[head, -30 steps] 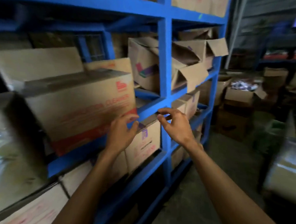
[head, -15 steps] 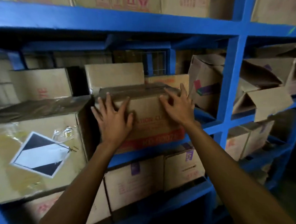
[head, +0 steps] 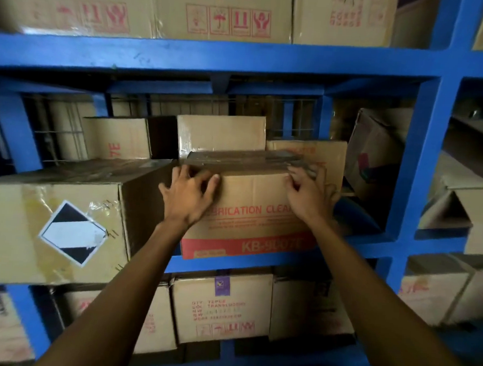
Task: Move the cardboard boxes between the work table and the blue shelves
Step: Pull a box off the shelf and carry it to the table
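Both hands are now hooking onto the lubrication cleaner box on the middle blue shelf, having slid up from flat on its face: left hand curling over the top-left edge, right hand gripping the top-right corner, probably starting a pull-out. A diamond-labelled box is crowding its left side; overhead room is staying open.

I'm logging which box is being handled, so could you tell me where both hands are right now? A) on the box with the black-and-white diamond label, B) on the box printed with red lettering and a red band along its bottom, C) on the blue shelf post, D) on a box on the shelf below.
B: the left hand and the right hand both grip the upper front edge of the red-lettered box on the middle shelf.
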